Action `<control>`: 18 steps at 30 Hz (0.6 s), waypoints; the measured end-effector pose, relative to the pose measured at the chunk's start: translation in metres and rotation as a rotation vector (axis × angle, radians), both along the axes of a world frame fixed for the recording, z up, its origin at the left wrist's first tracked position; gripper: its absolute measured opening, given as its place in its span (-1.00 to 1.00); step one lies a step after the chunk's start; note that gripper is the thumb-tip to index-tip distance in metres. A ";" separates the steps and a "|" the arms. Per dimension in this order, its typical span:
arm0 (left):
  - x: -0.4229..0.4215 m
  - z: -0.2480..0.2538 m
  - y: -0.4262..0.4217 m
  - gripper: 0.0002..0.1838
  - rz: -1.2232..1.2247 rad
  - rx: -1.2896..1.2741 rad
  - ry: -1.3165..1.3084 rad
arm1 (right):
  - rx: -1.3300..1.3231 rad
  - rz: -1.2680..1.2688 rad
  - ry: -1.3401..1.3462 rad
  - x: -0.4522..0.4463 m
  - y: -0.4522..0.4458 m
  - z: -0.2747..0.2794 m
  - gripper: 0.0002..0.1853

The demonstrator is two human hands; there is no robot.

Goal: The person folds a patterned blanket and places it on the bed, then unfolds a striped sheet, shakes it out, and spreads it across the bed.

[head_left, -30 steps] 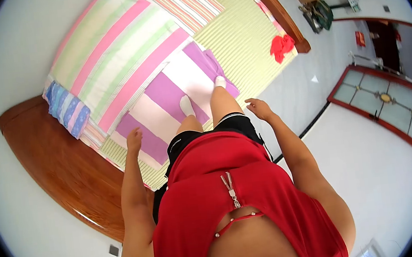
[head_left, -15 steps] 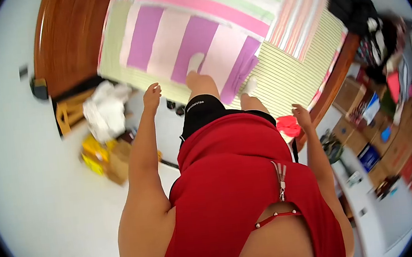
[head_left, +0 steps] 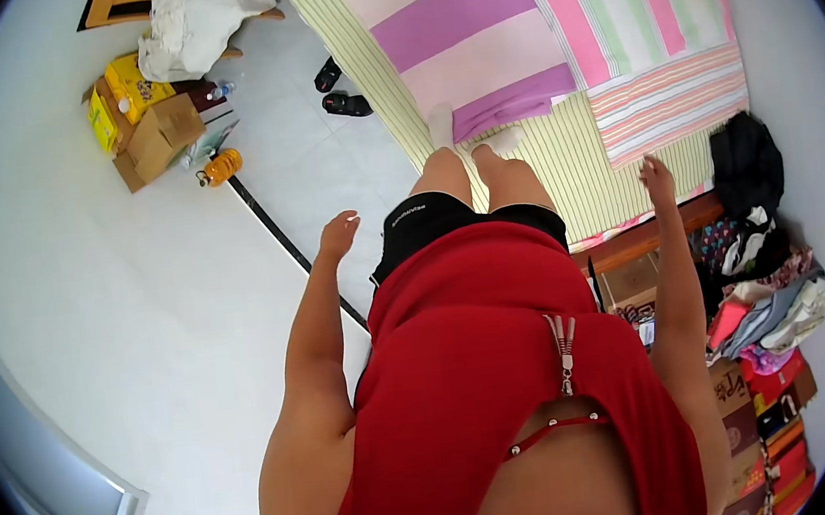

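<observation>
My left hand (head_left: pixel 340 232) hangs out to the side over the floor, its fingers loosely bent and slightly apart with nothing in them. Out on the other side, my right hand (head_left: pixel 658 179) is held above the edge of the bed, also empty, fingers a little spread. Both my feet, in white socks, stand on a pale striped mat (head_left: pixel 562 146) covering the bed. Close by my feet lies a purple and cream striped blanket (head_left: pixel 458 19), its near edge folded over. An orange-striped cloth (head_left: pixel 673 104) is nearest to my right hand.
Black slippers (head_left: pixel 346 104) sit on the floor left of the bed. Beyond them are a cardboard box (head_left: pixel 169 137), a bottle of orange liquid (head_left: pixel 222 167) and a white cloth (head_left: pixel 197 29). At right, a black garment (head_left: pixel 746 162) and piled clothes (head_left: pixel 765 311) adjoin stacked boxes (head_left: pixel 740 404).
My view has turned, so the bed sits further right and the floor shows more. My feet are closer together beside the blanket's folded edge. Both hands stay empty.
</observation>
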State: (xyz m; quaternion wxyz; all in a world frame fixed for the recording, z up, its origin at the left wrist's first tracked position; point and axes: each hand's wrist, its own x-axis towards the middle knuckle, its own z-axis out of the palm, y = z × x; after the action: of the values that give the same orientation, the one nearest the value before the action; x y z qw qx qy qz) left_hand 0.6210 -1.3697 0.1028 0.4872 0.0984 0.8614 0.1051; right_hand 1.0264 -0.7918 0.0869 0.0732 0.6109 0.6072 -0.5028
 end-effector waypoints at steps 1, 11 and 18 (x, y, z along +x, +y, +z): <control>0.002 0.005 0.006 -0.64 -0.006 0.021 -0.003 | -0.034 0.083 0.074 -0.038 0.002 0.004 -0.65; 0.000 0.022 -0.045 -0.64 0.528 0.223 -0.038 | 0.102 0.734 0.309 -0.255 -0.100 0.036 -0.68; 0.085 0.004 -0.111 -0.65 0.658 0.131 0.057 | 0.060 0.918 0.081 -0.207 -0.099 -0.020 -0.68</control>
State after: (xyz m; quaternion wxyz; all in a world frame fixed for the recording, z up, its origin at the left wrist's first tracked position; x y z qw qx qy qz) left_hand 0.7061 -1.4804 0.1064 0.3953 -0.1508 0.8517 0.3092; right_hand 0.8192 -0.8913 0.0671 0.2468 0.2605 0.8316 -0.4239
